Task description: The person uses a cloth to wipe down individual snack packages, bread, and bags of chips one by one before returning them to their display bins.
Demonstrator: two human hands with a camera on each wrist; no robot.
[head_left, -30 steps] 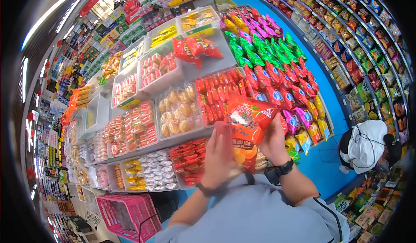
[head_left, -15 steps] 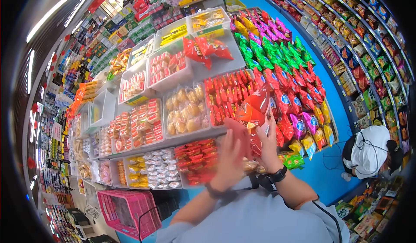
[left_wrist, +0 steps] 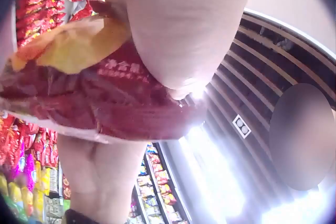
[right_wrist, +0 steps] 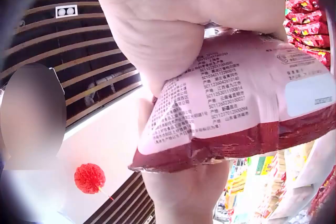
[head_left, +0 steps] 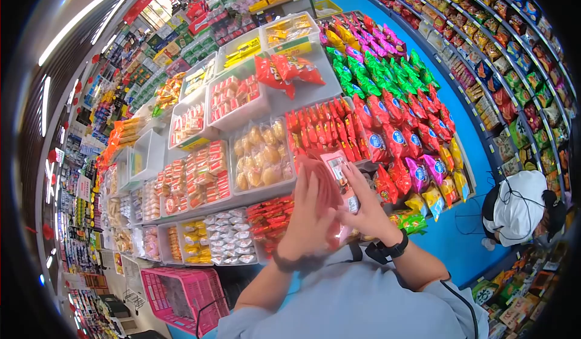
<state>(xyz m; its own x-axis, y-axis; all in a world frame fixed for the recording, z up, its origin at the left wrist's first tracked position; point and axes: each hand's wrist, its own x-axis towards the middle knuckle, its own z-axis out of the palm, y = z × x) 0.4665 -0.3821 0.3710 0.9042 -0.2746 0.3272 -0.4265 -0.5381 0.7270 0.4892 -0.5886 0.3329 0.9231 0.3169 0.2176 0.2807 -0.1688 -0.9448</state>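
Between the two hands, in front of the body, is a red snack bag [head_left: 331, 163]. Its pale pink printed back [right_wrist: 226, 92] fills much of the right wrist view, and its dark red front with a yellow picture [left_wrist: 84, 50] shows in the left wrist view. My left hand [head_left: 307, 221] grips the bag from the left side, slightly blurred. On the other side my right hand [head_left: 368, 215] holds it, fingers lying across the pink back. Behind the bag stands a bin of small red packets [head_left: 321, 130].
Trays of wrapped snacks, including bread rolls [head_left: 261, 154], cover the display. Red bags [head_left: 290, 73] lie on its upper level. A pink basket [head_left: 184, 296] stands at lower left. Someone in white [head_left: 520, 206] is low down at the right, beside the shelves [head_left: 484, 42].
The bag has been turned from its orange-red front to its pale pink back in the head view. Both hands have stayed on it and come closer together.
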